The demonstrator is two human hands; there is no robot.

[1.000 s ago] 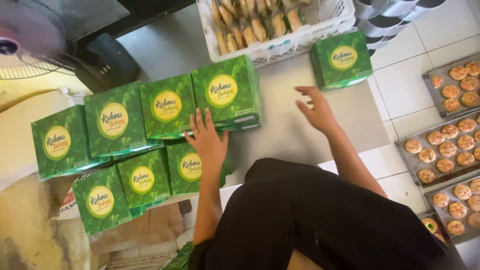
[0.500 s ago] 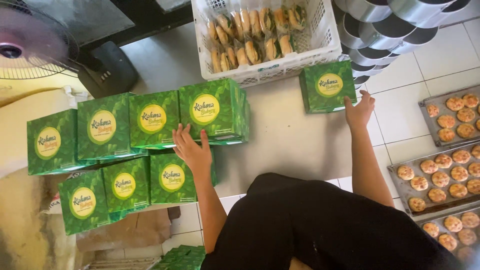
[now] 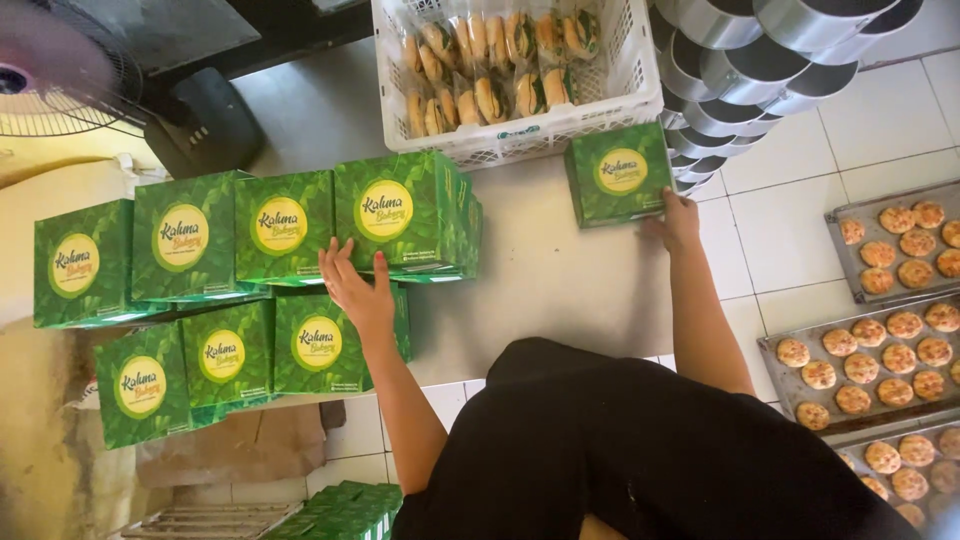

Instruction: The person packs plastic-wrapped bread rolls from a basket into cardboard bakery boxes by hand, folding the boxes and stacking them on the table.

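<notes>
Bare forearms, no sleeves in view — black trousers below.
</notes>
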